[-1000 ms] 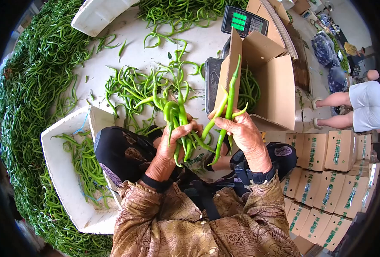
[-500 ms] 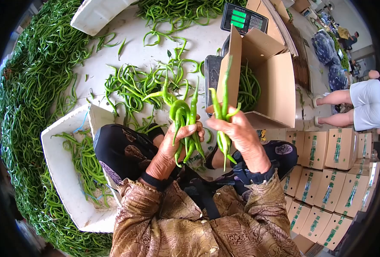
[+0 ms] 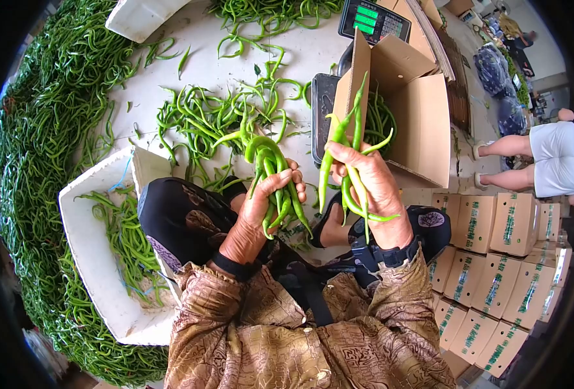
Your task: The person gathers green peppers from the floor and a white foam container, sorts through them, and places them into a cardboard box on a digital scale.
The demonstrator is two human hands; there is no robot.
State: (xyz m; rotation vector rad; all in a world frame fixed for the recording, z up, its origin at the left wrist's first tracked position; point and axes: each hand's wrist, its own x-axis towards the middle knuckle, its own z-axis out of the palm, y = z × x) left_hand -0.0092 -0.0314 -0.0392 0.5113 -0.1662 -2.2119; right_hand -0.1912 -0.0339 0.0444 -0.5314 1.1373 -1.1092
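My left hand (image 3: pixel 269 198) is closed round a bunch of long green chili peppers (image 3: pixel 267 155), their ends sticking out above and below the fingers. Beside it, my right hand (image 3: pixel 372 185) grips a smaller bunch of green chili peppers (image 3: pixel 343 133), several of them pointing up and one curving out to the right. The two hands are apart. Just beyond the right hand stands an open cardboard box (image 3: pixel 418 126) on a scale platform (image 3: pixel 324 117), with green peppers inside. Loose peppers (image 3: pixel 199 126) lie in a pile on the floor past my left hand.
A white foam box (image 3: pixel 83 259) with peppers stands left of my knee. A large pepper heap (image 3: pixel 47 162) curves along the left. The scale display (image 3: pixel 372 21) is lit green. Closed cartons (image 3: pixel 488 279) are stacked at right. Another person's legs (image 3: pixel 507 162) show at far right.
My right hand has risen slightly and moved right, away from the left hand, and its peppers have fanned out. The left hand keeps its bunch, nearly in place.
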